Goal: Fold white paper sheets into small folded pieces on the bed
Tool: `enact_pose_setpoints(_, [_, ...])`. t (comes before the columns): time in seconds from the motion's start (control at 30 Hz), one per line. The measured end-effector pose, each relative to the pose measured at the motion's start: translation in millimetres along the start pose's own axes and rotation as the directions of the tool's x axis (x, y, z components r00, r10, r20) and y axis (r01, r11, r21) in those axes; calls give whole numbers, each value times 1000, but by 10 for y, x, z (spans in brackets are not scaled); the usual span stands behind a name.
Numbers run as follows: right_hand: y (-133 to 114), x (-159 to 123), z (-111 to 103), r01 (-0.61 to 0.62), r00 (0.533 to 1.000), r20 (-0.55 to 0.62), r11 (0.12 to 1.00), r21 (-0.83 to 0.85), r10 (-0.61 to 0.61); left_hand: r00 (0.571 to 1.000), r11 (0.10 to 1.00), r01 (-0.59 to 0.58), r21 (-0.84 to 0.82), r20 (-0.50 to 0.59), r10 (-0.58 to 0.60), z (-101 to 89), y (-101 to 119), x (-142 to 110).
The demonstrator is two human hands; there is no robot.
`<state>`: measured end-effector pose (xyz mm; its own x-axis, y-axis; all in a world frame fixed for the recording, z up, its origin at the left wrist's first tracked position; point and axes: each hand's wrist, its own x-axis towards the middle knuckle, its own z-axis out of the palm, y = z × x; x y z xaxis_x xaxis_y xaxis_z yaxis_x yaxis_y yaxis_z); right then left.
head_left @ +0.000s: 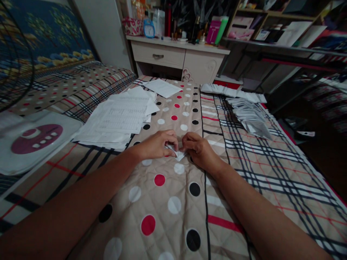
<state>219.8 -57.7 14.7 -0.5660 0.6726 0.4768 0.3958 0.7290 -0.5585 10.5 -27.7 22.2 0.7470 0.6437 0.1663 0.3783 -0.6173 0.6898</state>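
A small folded piece of white paper (180, 155) is held low over the bedspread (173, 191), between my two hands. My left hand (162, 143) pinches its left side with thumb and fingers. On the other side, the curled fingers of my right hand (197, 147) grip its right edge. Part of the paper is hidden behind the fingers. Ahead and to the left lies a loose pile of printed sheets (121, 113). Rows of folded paper pieces (251, 115) are stacked at the right, with another row (233, 92) behind them.
A white sheet stack (164, 87) lies near the bed's far end. At the left is a white bag with a purple print (38, 139). A fan guard (32, 54) edges in at far left. Beyond the bed stand a white dresser (159, 54) and shelves (271, 14).
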Motion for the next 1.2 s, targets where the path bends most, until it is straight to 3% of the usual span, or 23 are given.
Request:
enact_pose_setpoints(0.1, [2,-10,-4,-99,995,-22,995,13,100,999,1000,24,-1,-35,-24,7,15,0])
enact_pose_setpoints(0.27, [28,-23,20,-310,948,-66,950,39,312,989,993,111,-43,-88,-115,37,64,11])
enact_pose_setpoints(0.53, [28,-7,32,-157,981,-96,983,95,166,995,996,57,69,-86,-51,50,108,17])
enact_pose_setpoints(0.77, [26,-13,22,-52,998,-35,999,-1,52,999,999,10,42,-32,-8,40,65,11])
enact_pose_setpoints(0.9, [8,-23,-4,-46,999,23,999,-14,47,1000,1000,-19,23,-21,19,34,43,7])
enact_pose_setpoints(1.2, [15,-27,-23,-96,995,-2,993,70,97,999,1000,6,-28,-52,-7,37,37,-5])
